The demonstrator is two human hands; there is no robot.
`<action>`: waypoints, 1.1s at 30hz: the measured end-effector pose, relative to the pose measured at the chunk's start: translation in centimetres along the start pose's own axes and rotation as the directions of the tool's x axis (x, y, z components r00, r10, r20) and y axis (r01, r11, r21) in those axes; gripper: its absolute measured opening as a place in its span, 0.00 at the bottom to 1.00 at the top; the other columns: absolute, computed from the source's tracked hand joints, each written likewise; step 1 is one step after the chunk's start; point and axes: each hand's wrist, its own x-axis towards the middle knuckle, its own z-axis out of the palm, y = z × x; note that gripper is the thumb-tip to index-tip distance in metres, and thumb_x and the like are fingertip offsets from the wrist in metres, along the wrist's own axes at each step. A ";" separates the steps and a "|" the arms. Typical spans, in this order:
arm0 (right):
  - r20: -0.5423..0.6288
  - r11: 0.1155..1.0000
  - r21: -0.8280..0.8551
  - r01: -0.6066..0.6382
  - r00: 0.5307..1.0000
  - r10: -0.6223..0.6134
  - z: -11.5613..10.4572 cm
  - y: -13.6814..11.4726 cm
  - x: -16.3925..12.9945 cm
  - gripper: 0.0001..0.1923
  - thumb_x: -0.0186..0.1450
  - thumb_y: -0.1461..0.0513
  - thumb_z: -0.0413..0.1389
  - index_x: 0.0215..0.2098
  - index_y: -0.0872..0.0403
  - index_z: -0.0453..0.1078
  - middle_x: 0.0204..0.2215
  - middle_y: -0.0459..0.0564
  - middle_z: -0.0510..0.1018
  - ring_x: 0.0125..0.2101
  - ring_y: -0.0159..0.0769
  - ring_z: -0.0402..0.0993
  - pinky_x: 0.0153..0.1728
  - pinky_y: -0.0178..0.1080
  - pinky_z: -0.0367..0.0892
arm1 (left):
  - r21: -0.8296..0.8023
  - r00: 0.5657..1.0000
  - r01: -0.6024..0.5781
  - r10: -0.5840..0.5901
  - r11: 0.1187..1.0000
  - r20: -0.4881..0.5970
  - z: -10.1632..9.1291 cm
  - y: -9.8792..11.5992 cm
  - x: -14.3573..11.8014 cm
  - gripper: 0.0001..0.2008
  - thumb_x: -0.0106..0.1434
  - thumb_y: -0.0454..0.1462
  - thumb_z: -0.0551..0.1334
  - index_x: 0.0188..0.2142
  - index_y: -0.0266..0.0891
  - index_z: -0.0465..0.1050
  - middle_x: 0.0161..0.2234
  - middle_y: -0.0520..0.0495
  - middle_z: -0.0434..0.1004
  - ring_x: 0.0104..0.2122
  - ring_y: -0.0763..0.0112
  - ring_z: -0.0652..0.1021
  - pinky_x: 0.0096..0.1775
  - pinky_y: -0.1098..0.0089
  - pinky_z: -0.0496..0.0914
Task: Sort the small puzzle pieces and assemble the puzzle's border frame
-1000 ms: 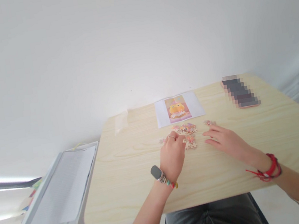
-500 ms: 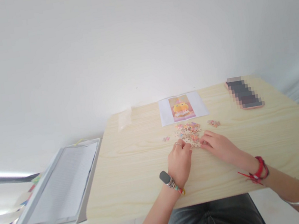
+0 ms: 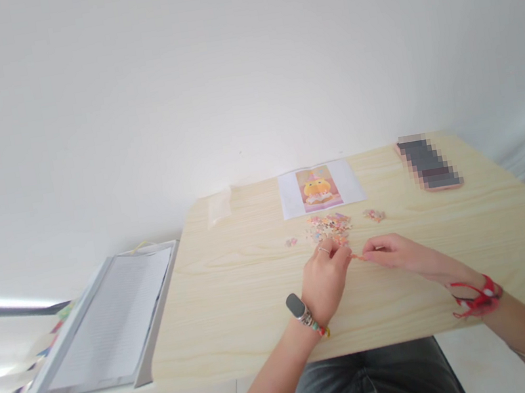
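Note:
Between my hands is a small orange strip of jigsaw puzzle pieces (image 3: 358,257), just above or on the table; which of the two I cannot tell. My left hand (image 3: 324,278) pinches its left end, and my right hand (image 3: 397,252) pinches the right end between thumb and fingers. Directly beyond them lies a loose pile of jigsaw pieces (image 3: 329,224), pink, orange and purple, partly covered by my left hand. Behind the pile, a printed picture sheet (image 3: 350,181) shows a yellow figure with a cake.
A small cluster of pieces (image 3: 374,214) lies right of the pile, and a few pieces (image 3: 291,242) lie left of it. A clear plastic bag (image 3: 219,207) and a phone (image 3: 429,163) rest near the back. Left of the table (image 3: 223,322) is a tray with papers (image 3: 107,320).
My right hand has drawn away from the pile, to the right. My left hand has shifted right too, and the orange strip now shows between the fingertips of both hands.

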 end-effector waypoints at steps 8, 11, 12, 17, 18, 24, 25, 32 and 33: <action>-0.176 0.955 -0.225 0.194 0.956 -0.236 0.7 -0.3 -0.1 0.12 0.61 0.55 0.50 0.34 0.54 0.70 0.26 0.47 0.71 0.24 0.30 0.64 0.26 0.35 0.62 | -0.079 0.997 0.027 -0.033 0.997 -0.075 -0.4 -0.7 -0.4 0.07 0.63 0.37 0.55 0.33 0.41 0.71 0.33 0.50 0.68 0.32 0.73 0.71 0.32 0.75 0.64; -0.143 0.840 -0.431 0.331 0.894 -0.425 1.3 -0.9 0.1 0.10 0.63 0.59 0.48 0.35 0.53 0.70 0.30 0.48 0.71 0.26 0.31 0.66 0.30 0.36 0.64 | -0.098 0.988 0.055 -0.069 0.994 -0.139 -0.5 -1.5 -1.1 0.06 0.63 0.36 0.56 0.33 0.40 0.72 0.32 0.50 0.67 0.32 0.73 0.71 0.32 0.75 0.65; -0.116 0.795 -0.485 0.365 0.874 -0.472 1.6 -1.1 0.3 0.10 0.64 0.60 0.47 0.35 0.53 0.70 0.31 0.49 0.71 0.28 0.31 0.67 0.32 0.36 0.64 | -0.096 0.984 0.067 -0.082 0.993 -0.158 -0.6 -1.9 -1.5 0.06 0.63 0.36 0.56 0.33 0.40 0.72 0.31 0.50 0.67 0.31 0.73 0.71 0.32 0.74 0.65; 0.025 0.577 -0.691 0.435 0.812 -0.583 3.6 -3.0 3.1 0.12 0.66 0.62 0.45 0.32 0.54 0.70 0.30 0.49 0.70 0.30 0.32 0.68 0.32 0.35 0.63 | -0.048 0.966 0.145 -0.152 0.988 -0.207 -1.4 -4.3 -2.7 0.08 0.64 0.37 0.55 0.33 0.40 0.72 0.30 0.50 0.67 0.30 0.74 0.71 0.31 0.75 0.64; 0.050 0.529 -0.730 0.433 0.805 -0.591 4.0 -3.4 4.0 0.11 0.66 0.63 0.46 0.32 0.55 0.70 0.30 0.49 0.70 0.30 0.32 0.68 0.30 0.35 0.62 | -0.027 0.963 0.169 -0.171 0.985 -0.209 -1.6 -4.9 -2.8 0.08 0.64 0.37 0.55 0.33 0.40 0.72 0.30 0.50 0.67 0.30 0.73 0.71 0.31 0.75 0.64; 0.165 0.292 -0.885 0.362 0.832 -0.530 6.3 -4.7 8.7 0.10 0.63 0.68 0.47 0.29 0.57 0.69 0.27 0.49 0.69 0.22 0.30 0.63 0.21 0.35 0.53 | 0.149 0.942 0.320 -0.298 0.936 -0.156 -2.3 -8.5 -2.4 0.09 0.65 0.39 0.52 0.35 0.43 0.71 0.34 0.49 0.68 0.32 0.72 0.71 0.27 0.75 0.62; 0.183 0.268 -0.892 0.363 0.834 -0.521 6.6 -4.7 9.1 0.10 0.63 0.68 0.47 0.29 0.57 0.69 0.27 0.49 0.69 0.22 0.30 0.63 0.21 0.35 0.53 | 0.178 0.941 0.332 -0.310 0.926 -0.137 -2.3 -8.8 -2.2 0.10 0.65 0.39 0.52 0.35 0.43 0.71 0.34 0.49 0.68 0.32 0.72 0.71 0.27 0.75 0.62; 0.045 0.395 -0.870 0.297 0.844 -0.535 4.3 -4.3 8.0 0.11 0.64 0.66 0.46 0.30 0.56 0.70 0.32 0.51 0.71 0.28 0.33 0.67 0.28 0.36 0.60 | 0.249 0.926 0.376 -0.352 0.893 -0.138 -2.2 -8.5 -2.6 0.08 0.64 0.35 0.54 0.42 0.42 0.68 0.38 0.48 0.68 0.36 0.70 0.72 0.28 0.74 0.64; -0.003 0.450 -0.843 0.294 0.835 -0.550 3.2 -3.9 7.1 0.11 0.65 0.65 0.45 0.33 0.55 0.70 0.33 0.51 0.71 0.30 0.33 0.68 0.30 0.36 0.61 | 0.229 0.926 0.374 -0.346 0.899 -0.153 -2.3 -8.1 -2.8 0.09 0.64 0.35 0.54 0.43 0.42 0.67 0.38 0.48 0.68 0.36 0.69 0.72 0.29 0.74 0.65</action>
